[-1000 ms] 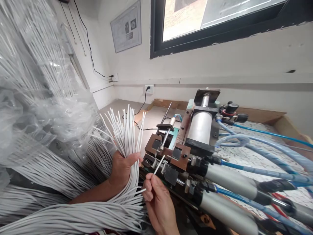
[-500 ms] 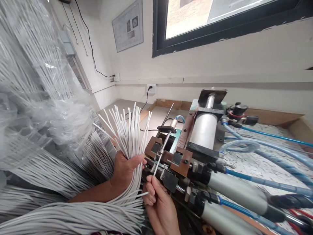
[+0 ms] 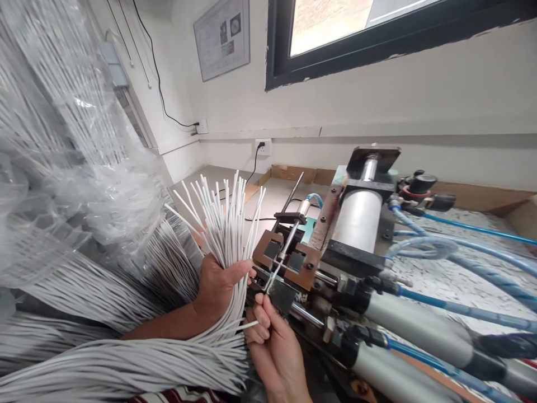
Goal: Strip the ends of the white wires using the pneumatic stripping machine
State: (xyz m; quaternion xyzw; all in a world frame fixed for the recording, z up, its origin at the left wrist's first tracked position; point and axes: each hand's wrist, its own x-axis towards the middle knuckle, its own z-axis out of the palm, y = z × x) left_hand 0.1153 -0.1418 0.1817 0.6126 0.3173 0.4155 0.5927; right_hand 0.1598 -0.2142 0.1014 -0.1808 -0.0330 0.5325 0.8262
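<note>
My left hand (image 3: 220, 285) is wrapped round a thick bundle of white cables (image 3: 229, 235), whose loose ends fan out above the thumb. Thumb and fingertips of my right hand (image 3: 272, 336) pinch a single white cable (image 3: 273, 275). That cable runs up between the jaws of a pneumatic machine, its end meeting a slim metal rod (image 3: 290, 238). Brown jaw plates (image 3: 302, 267) flank the cable near its tip, and a black block (image 3: 282, 295) sits right beside it just above my fingertips. Another cable end (image 3: 247, 326) crosses by my right-hand fingers.
Silver air cylinders (image 3: 415, 324) with blue hoses (image 3: 470, 302) fill the right side. A larger upright cylinder (image 3: 358, 221) stands behind the jaws. Plastic-wrapped cable bundles (image 3: 96, 184) are heaped at left, and more cables (image 3: 126, 369) lie across the front. Cardboard edging (image 3: 474, 201) borders the bench.
The black block and the right brown plate have slid left, closing in on the single cable. Both hands keep their grips. The view has shifted slightly.
</note>
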